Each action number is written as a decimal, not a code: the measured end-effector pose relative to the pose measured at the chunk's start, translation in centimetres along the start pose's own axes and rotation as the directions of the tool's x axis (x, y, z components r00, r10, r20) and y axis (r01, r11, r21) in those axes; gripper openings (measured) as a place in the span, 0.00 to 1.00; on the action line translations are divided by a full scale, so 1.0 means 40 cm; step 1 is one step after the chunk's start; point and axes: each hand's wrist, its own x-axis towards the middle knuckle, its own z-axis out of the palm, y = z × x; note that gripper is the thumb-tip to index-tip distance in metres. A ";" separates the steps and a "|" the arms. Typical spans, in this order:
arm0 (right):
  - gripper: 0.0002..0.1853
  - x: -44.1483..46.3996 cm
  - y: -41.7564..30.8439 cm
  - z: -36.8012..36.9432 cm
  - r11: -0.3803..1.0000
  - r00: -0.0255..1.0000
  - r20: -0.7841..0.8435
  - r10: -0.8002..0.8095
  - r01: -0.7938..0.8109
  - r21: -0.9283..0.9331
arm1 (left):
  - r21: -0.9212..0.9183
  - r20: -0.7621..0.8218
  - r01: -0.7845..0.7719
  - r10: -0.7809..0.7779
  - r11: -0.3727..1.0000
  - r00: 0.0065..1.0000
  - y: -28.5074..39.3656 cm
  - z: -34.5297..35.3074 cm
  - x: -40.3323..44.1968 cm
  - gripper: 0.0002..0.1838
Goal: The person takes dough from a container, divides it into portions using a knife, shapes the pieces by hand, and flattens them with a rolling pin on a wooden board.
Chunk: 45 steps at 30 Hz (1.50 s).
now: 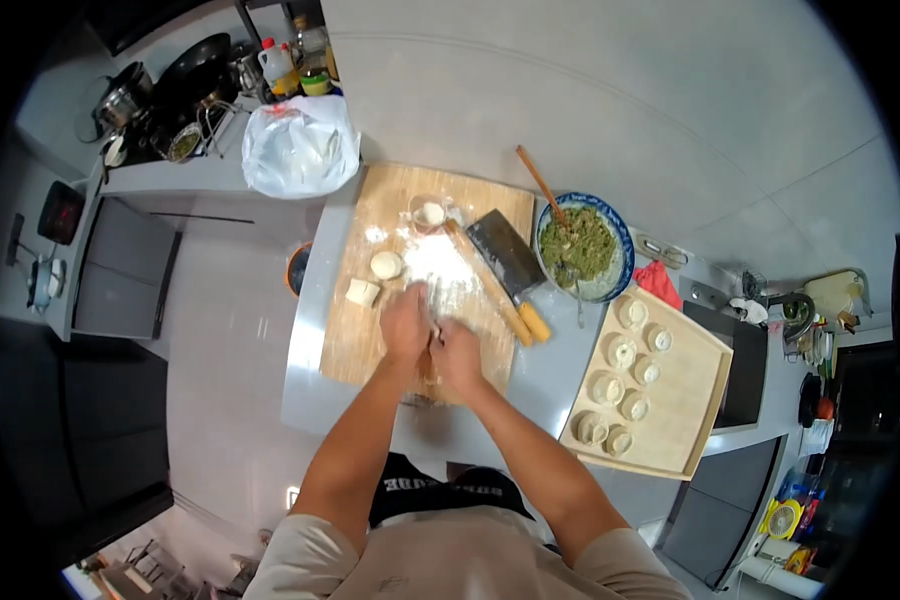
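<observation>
My left hand and my right hand are close together over the floured wooden board. Fingers of both are bent inward, and what lies between them is too small and blurred to make out. Just above my left hand sit a round piece of dough and a second dough piece. White flour is spread beyond my fingers. A rolling pin lies slantwise on the board, beside a cleaver with a yellow handle. A small bowl of flour stands near the board's far edge.
Right of the board is a blue-rimmed bowl of green filling with a wooden utensil and a spoon. A wooden tray holds several round dough pieces. A white plastic bag and a stove with pans are at upper left.
</observation>
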 end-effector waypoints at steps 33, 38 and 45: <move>0.14 -0.037 -0.039 -0.055 0.974 0.970 -0.127 -0.207 0.216 0.065 | -0.544 0.263 0.426 -0.335 0.723 0.905 0.024 -0.015 -0.006 0.20; 0.12 -0.026 0.005 0.013 0.960 0.979 -0.191 -0.076 0.123 0.251 | -0.148 -0.052 -0.148 0.142 0.978 0.989 -0.022 0.012 -0.004 0.15; 0.18 -0.034 -0.004 0.004 0.987 0.959 -0.234 -0.159 0.149 -0.057 | -0.653 0.141 0.305 -0.285 0.693 0.948 -0.009 -0.052 0.015 0.21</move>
